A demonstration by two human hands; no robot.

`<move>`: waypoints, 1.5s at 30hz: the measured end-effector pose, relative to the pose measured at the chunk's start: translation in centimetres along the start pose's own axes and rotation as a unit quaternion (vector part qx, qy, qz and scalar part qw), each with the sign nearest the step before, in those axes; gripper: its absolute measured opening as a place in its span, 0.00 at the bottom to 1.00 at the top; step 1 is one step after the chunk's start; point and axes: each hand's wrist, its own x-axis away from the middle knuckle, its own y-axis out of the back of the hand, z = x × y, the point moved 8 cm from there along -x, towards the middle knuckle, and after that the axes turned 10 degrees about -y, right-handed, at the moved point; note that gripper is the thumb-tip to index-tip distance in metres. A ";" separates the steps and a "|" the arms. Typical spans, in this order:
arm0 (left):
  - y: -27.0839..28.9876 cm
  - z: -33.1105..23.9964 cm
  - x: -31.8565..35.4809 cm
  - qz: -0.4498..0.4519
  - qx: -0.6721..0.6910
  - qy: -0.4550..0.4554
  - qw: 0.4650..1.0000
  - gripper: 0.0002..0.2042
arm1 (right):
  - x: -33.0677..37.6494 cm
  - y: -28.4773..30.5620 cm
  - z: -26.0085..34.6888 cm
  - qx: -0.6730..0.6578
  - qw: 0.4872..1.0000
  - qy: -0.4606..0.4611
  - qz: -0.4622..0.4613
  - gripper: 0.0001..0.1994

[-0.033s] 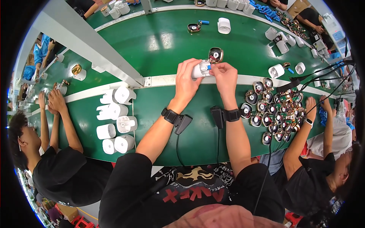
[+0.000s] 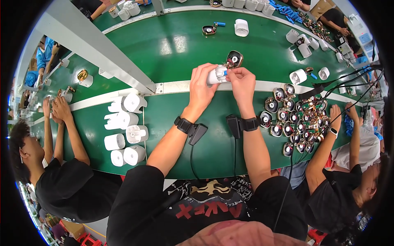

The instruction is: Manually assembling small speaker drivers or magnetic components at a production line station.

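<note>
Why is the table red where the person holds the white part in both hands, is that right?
Not quite: the table is green, not red, as the head view shows. The rest holds: the left hand and the right hand both hold the white part.

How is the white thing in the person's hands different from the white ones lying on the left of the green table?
The white housing in the hands is gripped by the left hand and touched by the right hand; the white housings on the left lie untouched on the green table. The held one has a round dark part at its end; those show none. Both are white plastic of similar size.
</note>
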 end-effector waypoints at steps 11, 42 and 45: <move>-0.9 1.7 1.3 -0.041 0.114 0.081 0.989 0.30 | 0.6 -3.8 -4.4 -0.321 0.944 -0.061 0.037 0.09; -1.8 4.6 -8.5 -0.004 -0.177 -0.024 0.984 0.35 | 0.5 -2.0 -2.7 -0.044 0.992 0.108 -0.055 0.06; -5.2 10.5 -11.8 0.035 -0.206 0.038 0.977 0.39 | 0.1 -1.8 -2.8 -0.124 0.991 0.028 -0.039 0.05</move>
